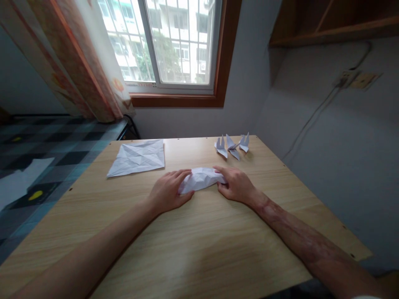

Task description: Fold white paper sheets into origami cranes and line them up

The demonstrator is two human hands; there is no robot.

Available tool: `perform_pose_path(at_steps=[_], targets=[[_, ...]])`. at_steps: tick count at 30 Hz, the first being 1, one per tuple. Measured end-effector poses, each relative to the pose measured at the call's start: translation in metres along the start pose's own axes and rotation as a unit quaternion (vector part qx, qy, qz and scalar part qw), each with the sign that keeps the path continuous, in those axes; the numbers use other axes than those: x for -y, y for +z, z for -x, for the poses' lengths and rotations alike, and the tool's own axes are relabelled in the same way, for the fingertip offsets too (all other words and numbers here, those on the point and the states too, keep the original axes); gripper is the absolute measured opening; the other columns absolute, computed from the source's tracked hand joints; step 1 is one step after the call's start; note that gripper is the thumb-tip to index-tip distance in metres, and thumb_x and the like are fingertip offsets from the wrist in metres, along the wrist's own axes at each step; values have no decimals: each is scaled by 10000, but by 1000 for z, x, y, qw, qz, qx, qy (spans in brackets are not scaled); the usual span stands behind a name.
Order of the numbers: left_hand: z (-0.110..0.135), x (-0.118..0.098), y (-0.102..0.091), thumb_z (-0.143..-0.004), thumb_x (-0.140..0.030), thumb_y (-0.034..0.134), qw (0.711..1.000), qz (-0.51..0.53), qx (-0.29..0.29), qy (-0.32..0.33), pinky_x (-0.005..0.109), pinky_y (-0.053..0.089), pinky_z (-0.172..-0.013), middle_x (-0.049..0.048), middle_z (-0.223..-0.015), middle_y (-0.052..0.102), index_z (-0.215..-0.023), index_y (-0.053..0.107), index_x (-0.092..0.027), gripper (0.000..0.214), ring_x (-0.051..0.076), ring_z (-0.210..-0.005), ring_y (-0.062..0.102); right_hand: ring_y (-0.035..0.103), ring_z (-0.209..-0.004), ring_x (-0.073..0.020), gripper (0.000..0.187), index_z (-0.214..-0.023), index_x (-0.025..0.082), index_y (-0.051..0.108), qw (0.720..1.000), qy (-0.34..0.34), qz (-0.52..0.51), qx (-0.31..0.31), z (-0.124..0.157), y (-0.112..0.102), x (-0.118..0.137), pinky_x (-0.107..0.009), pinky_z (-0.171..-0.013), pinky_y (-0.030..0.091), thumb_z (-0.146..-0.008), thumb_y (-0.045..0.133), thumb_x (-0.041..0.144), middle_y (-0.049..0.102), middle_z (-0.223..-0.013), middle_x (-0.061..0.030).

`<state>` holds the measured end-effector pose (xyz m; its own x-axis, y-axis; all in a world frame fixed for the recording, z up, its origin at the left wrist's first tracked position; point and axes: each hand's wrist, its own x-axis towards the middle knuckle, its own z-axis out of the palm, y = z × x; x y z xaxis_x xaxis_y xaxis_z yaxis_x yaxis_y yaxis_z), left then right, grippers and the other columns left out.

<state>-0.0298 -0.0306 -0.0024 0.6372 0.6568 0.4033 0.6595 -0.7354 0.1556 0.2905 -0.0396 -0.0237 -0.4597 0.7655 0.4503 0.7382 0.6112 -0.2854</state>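
Note:
A folded sheet of white paper [202, 178], creased all over, is held between my two hands above the middle of the table. My left hand [171, 189] grips its left end, fingers over the far side and thumb on the near side. At the opposite end my right hand [235, 182] pinches the paper between thumb and fingers. Beyond my right hand stand several folded paper cranes [232, 147] close together. A creased, opened-out square of white paper [140, 155] lies flat at the table's far left.
The wooden table [187, 241] reaches to a wall under a barred window [183, 41]. A bed with a checked cover [56, 137] is on the left, with loose white sheets [21, 182] on it. At right, a cable [314, 116] hangs from a wall socket [347, 79].

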Motion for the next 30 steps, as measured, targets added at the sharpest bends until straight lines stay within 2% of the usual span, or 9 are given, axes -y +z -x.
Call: perform_pose_path(at_steps=[4, 10, 14, 18, 21, 23, 26, 28, 30], targets=[[0, 1, 2, -1044, -482, 637, 1000, -6, -2, -12, 497, 608, -1040, 132, -1384, 779, -1426, 640, -217, 465, 352, -1220, 760, 729, -1273, -337, 769, -1561, 229, 556, 999, -27, -14, -18, 0, -3, -3, -460, -1103, 571, -819, 725, 121, 750, -1452, -117], [1, 2, 2, -975, -600, 744, 1000, 2, -24, 15, 519, 579, -1096, 155, -1479, 737, -1449, 653, -215, 617, 376, -1274, 741, 761, -1171, -298, 303, -1334, 249, 742, 992, -61, -70, -86, -1, -3, -1, -471, -1065, 555, -1074, 599, 192, 826, -1275, -97], [3, 2, 1, -1056, -441, 639, 993, 109, -48, -24, 388, 613, -904, 96, -1165, 836, -1167, 771, -210, 288, 278, -1019, 792, 780, -1013, -265, 217, -1148, 238, 819, 969, 43, -184, -159, 1, 3, 2, -398, -952, 586, -1107, 627, 330, 854, -1074, -75], [1, 5, 5, -1088, -537, 564, 932, 326, -44, -152, 274, 539, -638, 33, -823, 756, -939, 736, -185, 419, 201, -739, 706, 781, -925, -269, 332, -1118, 207, 829, 919, 176, -287, -205, -1, 10, -5, -345, -809, 610, -1027, 738, 513, 852, -1016, -63], [-1, 10, 7, -1057, -551, 613, 922, 346, -19, -175, 277, 525, -623, 17, -770, 702, -903, 699, -188, 404, 193, -705, 671, 784, -952, -286, 375, -1129, 191, 822, 907, 207, -313, -193, -3, 16, -15, -358, -812, 624, -970, 777, 528, 852, -1035, -73], [-2, 12, 7, -1012, -478, 694, 949, 264, -65, -162, 322, 574, -710, 36, -859, 724, -992, 699, -187, 291, 215, -783, 698, 785, -924, -280, 352, -1144, 194, 817, 916, 217, -307, -143, -4, 19, -19, -357, -783, 624, -963, 764, 492, 852, -1032, -72], [-2, 9, 5, -984, -367, 741, 980, 129, -131, -80, 485, 581, -1074, 147, -1334, 740, -1323, 665, -191, 390, 311, -1221, 714, 779, -947, -272, 294, -1170, 218, 817, 941, 204, -256, -86, -4, 20, -19, -359, -795, 620, -960, 754, 412, 842, -1103, -80], [-1, 4, 3, -1023, -356, 709, 992, 89, -84, 8, 537, 501, -1218, 156, -1569, 644, -1471, 622, -232, 473, 334, -1431, 624, 766, -982, -274, 270, -1181, 234, 821, 956, 186, -214, -74, -4, 18, -17, -378, -839, 618, -959, 761, 375, 828, -1155, -90], [-1, -1, 2, -1066, -367, 665, 993, 86, 8, 84, 528, 496, -1240, 115, -1624, 629, -1532, 615, -289, 475, 325, -1478, 606, 755, -1008, -283, 270, -1194, 244, 819, 964, 172, -190, -71, -4, 17, -15, -409, -890, 617, -952, 782, 357, 816, -1176, -95]])
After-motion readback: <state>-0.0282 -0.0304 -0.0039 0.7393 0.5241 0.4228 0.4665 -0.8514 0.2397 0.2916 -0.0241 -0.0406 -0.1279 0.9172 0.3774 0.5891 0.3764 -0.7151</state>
